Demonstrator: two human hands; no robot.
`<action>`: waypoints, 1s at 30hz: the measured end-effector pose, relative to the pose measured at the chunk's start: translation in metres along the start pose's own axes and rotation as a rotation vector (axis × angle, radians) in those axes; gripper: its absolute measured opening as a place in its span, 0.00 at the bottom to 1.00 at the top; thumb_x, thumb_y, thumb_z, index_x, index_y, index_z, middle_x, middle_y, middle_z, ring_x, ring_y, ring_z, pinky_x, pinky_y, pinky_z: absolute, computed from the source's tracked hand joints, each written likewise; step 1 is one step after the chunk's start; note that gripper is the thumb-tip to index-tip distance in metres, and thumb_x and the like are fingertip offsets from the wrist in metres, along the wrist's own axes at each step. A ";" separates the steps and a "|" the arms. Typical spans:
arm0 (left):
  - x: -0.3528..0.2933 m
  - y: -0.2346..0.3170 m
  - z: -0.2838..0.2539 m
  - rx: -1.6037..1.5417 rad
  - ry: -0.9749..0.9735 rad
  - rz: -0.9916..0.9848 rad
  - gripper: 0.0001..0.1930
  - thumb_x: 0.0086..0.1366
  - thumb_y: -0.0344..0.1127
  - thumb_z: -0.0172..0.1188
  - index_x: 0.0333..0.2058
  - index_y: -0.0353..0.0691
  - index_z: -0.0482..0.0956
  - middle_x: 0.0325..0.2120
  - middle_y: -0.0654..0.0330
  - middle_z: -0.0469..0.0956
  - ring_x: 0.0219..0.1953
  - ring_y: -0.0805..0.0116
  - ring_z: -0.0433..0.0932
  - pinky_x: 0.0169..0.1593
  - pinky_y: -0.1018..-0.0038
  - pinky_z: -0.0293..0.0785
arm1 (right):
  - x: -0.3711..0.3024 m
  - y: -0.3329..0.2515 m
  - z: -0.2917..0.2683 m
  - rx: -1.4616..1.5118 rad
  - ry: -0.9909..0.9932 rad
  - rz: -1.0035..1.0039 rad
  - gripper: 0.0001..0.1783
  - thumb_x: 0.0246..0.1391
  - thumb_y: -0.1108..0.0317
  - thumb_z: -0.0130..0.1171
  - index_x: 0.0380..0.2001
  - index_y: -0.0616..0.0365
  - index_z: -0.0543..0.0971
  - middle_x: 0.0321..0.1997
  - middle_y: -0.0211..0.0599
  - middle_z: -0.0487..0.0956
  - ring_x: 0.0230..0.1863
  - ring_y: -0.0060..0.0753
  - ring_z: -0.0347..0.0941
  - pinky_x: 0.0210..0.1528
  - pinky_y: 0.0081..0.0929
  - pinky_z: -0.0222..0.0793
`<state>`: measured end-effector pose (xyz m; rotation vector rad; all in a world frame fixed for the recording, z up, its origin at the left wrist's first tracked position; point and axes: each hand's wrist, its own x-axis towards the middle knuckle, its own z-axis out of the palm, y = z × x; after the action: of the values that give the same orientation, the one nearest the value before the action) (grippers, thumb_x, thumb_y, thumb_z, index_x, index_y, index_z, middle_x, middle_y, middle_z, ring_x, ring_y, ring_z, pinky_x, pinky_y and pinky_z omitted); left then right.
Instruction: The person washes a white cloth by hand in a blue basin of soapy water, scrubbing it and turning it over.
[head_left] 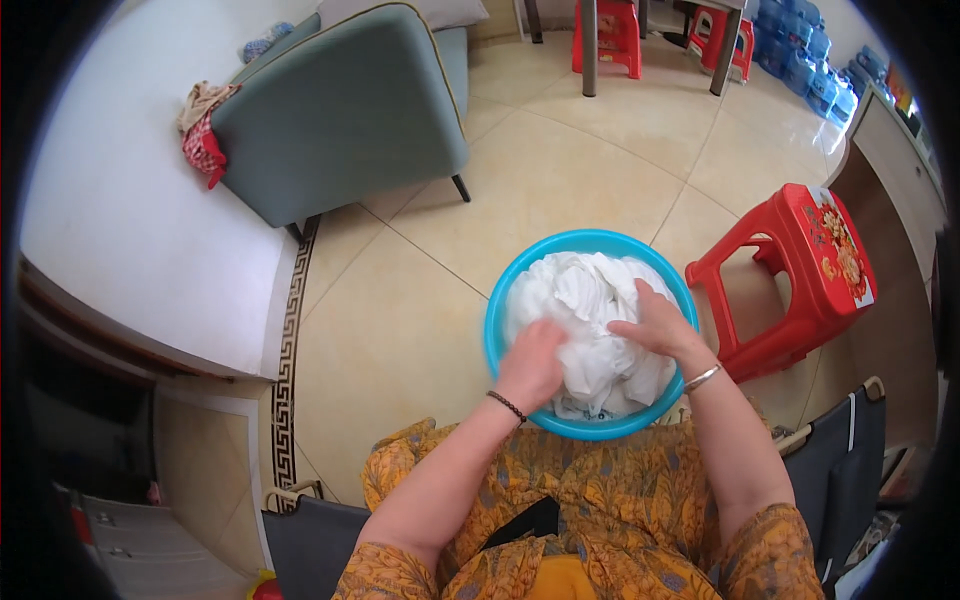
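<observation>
A round blue basin (492,345) on the tiled floor in front of me holds a heap of white cloth (590,290), bunched and creased. My left hand (532,362), with a dark beaded bracelet at the wrist, is closed on the left side of the cloth; its fingertips are slightly blurred. Over the right side of the heap, my right hand (662,322) is open, thumb and fingers apart, touching the cloth. A silver bangle circles that wrist. Some fingers of the right hand are hidden from view.
A red plastic stool (810,270) stands just right of the basin. Ahead to the left is a grey-green sofa (345,115) with cloths hanging beside it. Several large blue water bottles (800,60) line the far right. Dark chair parts (835,470) flank me.
</observation>
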<state>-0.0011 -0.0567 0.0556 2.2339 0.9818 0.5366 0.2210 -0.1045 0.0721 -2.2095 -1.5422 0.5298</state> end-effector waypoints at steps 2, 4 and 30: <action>0.002 -0.002 0.005 -0.141 -0.019 -0.035 0.14 0.52 0.23 0.50 0.39 0.37 0.74 0.41 0.50 0.73 0.46 0.48 0.71 0.50 0.65 0.67 | 0.002 0.003 0.012 0.026 -0.015 -0.061 0.32 0.46 0.56 0.60 0.52 0.62 0.68 0.47 0.60 0.73 0.48 0.54 0.71 0.50 0.40 0.67; 0.008 -0.005 -0.001 -0.302 -0.091 -0.322 0.18 0.59 0.38 0.53 0.46 0.34 0.71 0.47 0.46 0.71 0.48 0.44 0.70 0.52 0.62 0.67 | 0.005 -0.006 0.005 0.140 0.038 -0.062 0.23 0.48 0.60 0.56 0.45 0.63 0.74 0.40 0.57 0.76 0.44 0.52 0.73 0.48 0.40 0.67; 0.007 -0.031 0.009 -0.517 -0.036 -0.319 0.15 0.58 0.35 0.60 0.41 0.33 0.74 0.33 0.62 0.77 0.34 0.78 0.73 0.40 0.80 0.70 | -0.003 -0.031 0.009 0.073 0.060 -0.136 0.16 0.51 0.57 0.55 0.32 0.61 0.76 0.32 0.47 0.77 0.37 0.48 0.73 0.39 0.38 0.68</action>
<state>-0.0071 -0.0387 0.0289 1.5913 1.0186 0.5302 0.1906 -0.0961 0.0810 -2.0300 -1.6023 0.4666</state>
